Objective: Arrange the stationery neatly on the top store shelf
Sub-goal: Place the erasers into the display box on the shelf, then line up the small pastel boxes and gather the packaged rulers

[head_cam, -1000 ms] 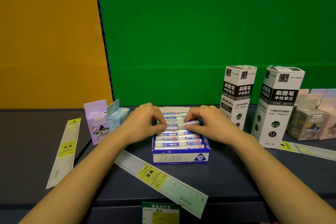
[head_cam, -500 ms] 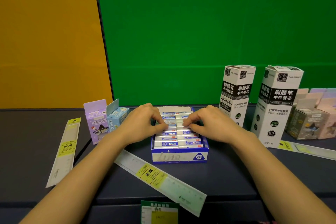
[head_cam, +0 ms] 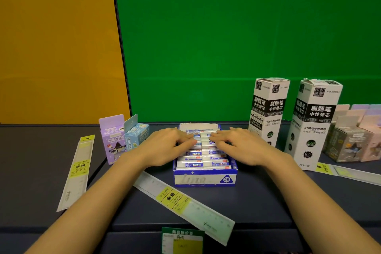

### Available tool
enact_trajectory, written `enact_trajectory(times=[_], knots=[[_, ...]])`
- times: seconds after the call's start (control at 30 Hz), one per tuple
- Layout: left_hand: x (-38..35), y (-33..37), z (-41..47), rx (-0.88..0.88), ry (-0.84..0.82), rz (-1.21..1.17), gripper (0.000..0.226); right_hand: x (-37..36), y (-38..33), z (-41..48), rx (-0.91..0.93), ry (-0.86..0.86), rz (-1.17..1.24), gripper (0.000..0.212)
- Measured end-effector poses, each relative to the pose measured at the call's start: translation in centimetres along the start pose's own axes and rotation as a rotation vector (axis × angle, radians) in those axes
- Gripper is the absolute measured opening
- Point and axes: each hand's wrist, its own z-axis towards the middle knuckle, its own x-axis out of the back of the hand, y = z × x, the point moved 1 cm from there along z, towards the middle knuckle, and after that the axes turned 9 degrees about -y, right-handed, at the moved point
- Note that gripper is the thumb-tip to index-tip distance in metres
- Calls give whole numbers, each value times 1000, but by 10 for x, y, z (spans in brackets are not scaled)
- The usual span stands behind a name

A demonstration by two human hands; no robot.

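On the shelf top (head_cam: 268, 202), tall refill boxes (head_cam: 268, 113) were stood just right of the right hand (head_cam: 241, 146), and a ruler (head_cam: 181, 202) was left between the forearms. The eraser box (head_cam: 204, 179) was kept under both hands. Fingers (head_cam: 188, 143) curled a second ago were laid flat, left hand (head_cam: 167, 146) too, and the erasers (head_cam: 193, 164) were pressed level, so that box was probably sorted.

The blue-and-white 2B eraser box (head_cam: 205, 179) is sitting open-topped beneath the grip, its wrapped erasers (head_cam: 190, 164) lying flat in two rows. The left hand (head_cam: 169, 146) and right hand (head_cam: 239, 146) are pressing on the back rows, seemingly with flat fingers. A packaged ruler (head_cam: 183, 202) is lying slantwise just nearer than the grip. A tall pen-refill box (head_cam: 268, 111) is standing upright just right of it.
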Motion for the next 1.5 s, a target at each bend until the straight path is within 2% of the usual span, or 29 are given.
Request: enact_trajectory(times=[0.2, 0.3, 0.37, 0.43, 0.5, 0.53, 0.57, 0.63, 0.7, 0.77, 0.87, 0.93, 1.0, 1.1, 1.3, 1.5], knots=[[6, 9, -5, 7, 19, 158, 49, 4, -4, -2, 31, 44, -46, 39], [19, 23, -28, -107, 341, 297, 53, 14, -18, -3, 80, 174, -62, 33], [29, 25, -52, -177, 587, 298, 47, 23, -34, 2, 147, 238, 35, 36], [37, 12, -76, -154, 791, 223, 38, 29, -51, 14, 273, 224, 194, 44], [43, -11, -97, -35, 904, 73, 27, 31, -69, 29, 348, 126, 291, 59], [43, -25, -104, 52, 906, -21, 24, 31, -77, 38, 365, 71, 310, 67], [42, -38, -109, 146, 878, -123, 29, 31, -86, 47, 380, 24, 329, 74], [37, -61, -115, 290, 751, -346, 59, 30, -102, 62, 416, -66, 414, 86], [31, -75, -115, 346, 575, -524, 86, 28, -114, 73, 442, -147, 511, 92], [23, -82, -113, 325, 447, -670, 96, 27, -121, 81, 457, -199, 560, 93], [12, -91, -108, 324, 406, -760, 78, 23, -127, 88, 447, -224, 621, 87], [9, -97, -105, 344, 413, -710, 59, 21, -129, 91, 429, -189, 637, 77], [8, -103, -103, 347, 418, -673, 51, 19, -130, 90, 409, -147, 629, 64], [11, -105, -105, 335, 437, -625, 48, 18, -134, 86, 389, -71, 617, 56], [43, -90, -111, 231, 537, -610, 44, 42, -130, 48, 364, 193, 807, 52], [64, -31, -95, 81, 600, -656, 40, 63, -87, -23, 302, 353, 845, 47]])
